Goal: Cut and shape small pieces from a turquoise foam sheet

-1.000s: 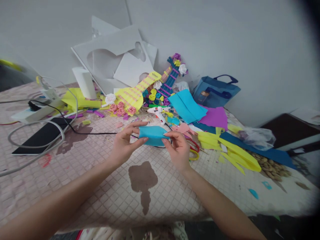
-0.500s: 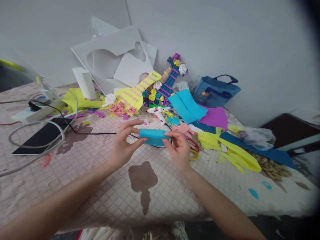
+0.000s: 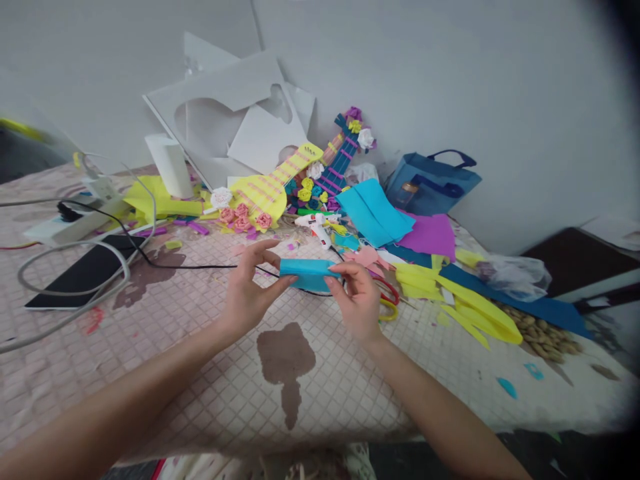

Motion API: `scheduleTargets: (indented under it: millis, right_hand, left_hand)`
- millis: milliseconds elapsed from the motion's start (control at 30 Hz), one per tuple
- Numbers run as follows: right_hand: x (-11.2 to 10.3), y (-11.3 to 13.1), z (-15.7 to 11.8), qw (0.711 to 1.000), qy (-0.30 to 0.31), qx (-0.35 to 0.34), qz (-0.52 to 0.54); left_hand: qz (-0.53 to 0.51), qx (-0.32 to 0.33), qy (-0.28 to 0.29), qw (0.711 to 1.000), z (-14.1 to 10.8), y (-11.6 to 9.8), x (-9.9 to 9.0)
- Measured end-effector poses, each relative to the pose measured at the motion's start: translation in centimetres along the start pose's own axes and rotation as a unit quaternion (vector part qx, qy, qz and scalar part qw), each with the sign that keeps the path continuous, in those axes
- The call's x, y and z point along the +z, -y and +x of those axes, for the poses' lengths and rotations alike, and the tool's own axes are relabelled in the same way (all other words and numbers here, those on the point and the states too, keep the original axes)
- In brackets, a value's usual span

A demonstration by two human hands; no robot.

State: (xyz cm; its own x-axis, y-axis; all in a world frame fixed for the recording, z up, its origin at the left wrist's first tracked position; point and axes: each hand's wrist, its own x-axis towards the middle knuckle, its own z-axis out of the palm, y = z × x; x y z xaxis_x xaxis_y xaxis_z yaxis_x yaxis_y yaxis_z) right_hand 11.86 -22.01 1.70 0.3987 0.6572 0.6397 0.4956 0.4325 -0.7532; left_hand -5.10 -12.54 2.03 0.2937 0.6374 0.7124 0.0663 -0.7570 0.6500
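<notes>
A folded light blue paper strip (image 3: 311, 274) is held level above the quilted tablecloth (image 3: 350, 400). My left hand (image 3: 249, 287) pinches its left end between thumb and fingers. At the right end, my right hand (image 3: 357, 300) grips it with thumb and fingertips. Just behind the strip lies a white glue gun (image 3: 316, 228). Red-handled scissors (image 3: 389, 291) and a yellow handle (image 3: 388, 309) show beside my right hand, partly hidden by it.
Yellow paper guitar (image 3: 260, 193), blue paper guitar (image 3: 340, 160) and white board (image 3: 210, 93) stand behind. Blue sheets (image 3: 375, 213), yellow strips (image 3: 470, 310) and peanuts (image 3: 545, 337) lie right. A black tablet (image 3: 85, 273), cables and power strip (image 3: 65, 227) are left.
The fingers of my left hand have bent slightly closer over the strip's left end. My right hand and the strip have barely moved.
</notes>
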Motion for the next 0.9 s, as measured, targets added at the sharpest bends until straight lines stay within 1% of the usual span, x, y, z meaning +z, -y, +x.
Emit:
scheduleTargets:
  millis: [100,267,367,533,900]
  right_hand:
    - [0.01,0.06,0.04,1.0,0.003,-0.007,-0.001]
    - [-0.01,0.17,-0.01,1.0,0.006,-0.019,-0.011]
    - [-0.07,0.23,-0.12,0.999,0.008,-0.02,-0.025]
    - [-0.2,0.3,-0.17,0.999,0.016,-0.02,-0.045]
    - [-0.38,0.08,-0.06,0.997,0.009,-0.037,-0.064]
  left_hand:
    - [0.013,0.009,0.001,1.0,-0.13,-0.03,-0.11]
    - [0.03,0.078,0.008,0.996,0.14,-0.29,-0.36]
    - [0.022,0.096,0.015,0.995,0.4,-0.46,-0.42]
    - [0.016,0.076,0.014,0.997,0.47,-0.42,-0.4]
    - [0.016,0.045,0.026,0.998,0.3,0.09,-0.38]
